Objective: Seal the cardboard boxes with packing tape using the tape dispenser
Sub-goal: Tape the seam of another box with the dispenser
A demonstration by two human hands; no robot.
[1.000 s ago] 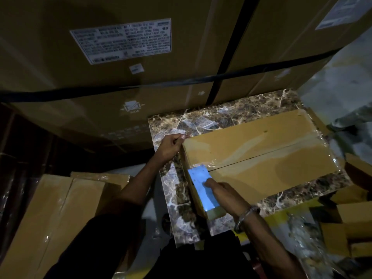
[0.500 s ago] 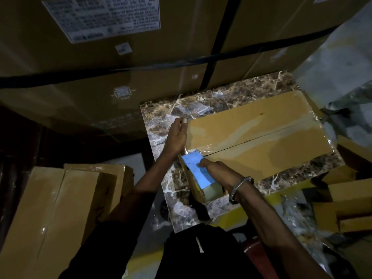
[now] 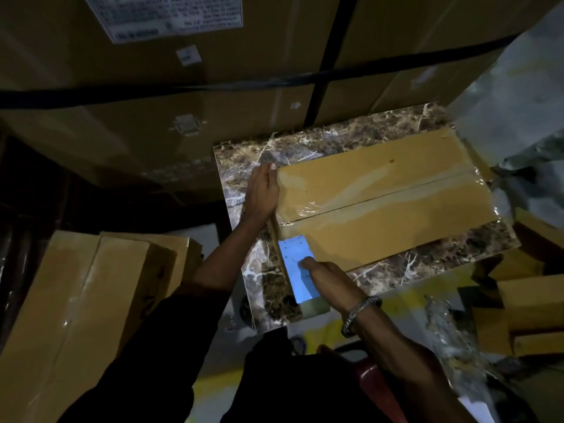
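A flat cardboard box (image 3: pixel 396 215) lies on a marble-patterned table top (image 3: pixel 305 148), with clear tape running along its centre seam. My left hand (image 3: pixel 262 193) rests flat against the box's left end, fingers straight along the edge. My right hand (image 3: pixel 326 276) grips a blue tape dispenser (image 3: pixel 297 267), whose front end meets the box's near left corner. A roll of clear tape (image 3: pixel 314 306) shows at the dispenser's rear.
Large strapped cartons (image 3: pixel 213 87) rise right behind the table. Taped cardboard boxes (image 3: pixel 91 300) are stacked at the lower left, and more boxes (image 3: pixel 525 306) lie at the right. Crumpled clear plastic (image 3: pixel 445 331) lies on the floor at the lower right.
My left hand slid along the box's left end and now lies flat on it. The dispenser moved from the seam's end down to the near left corner.
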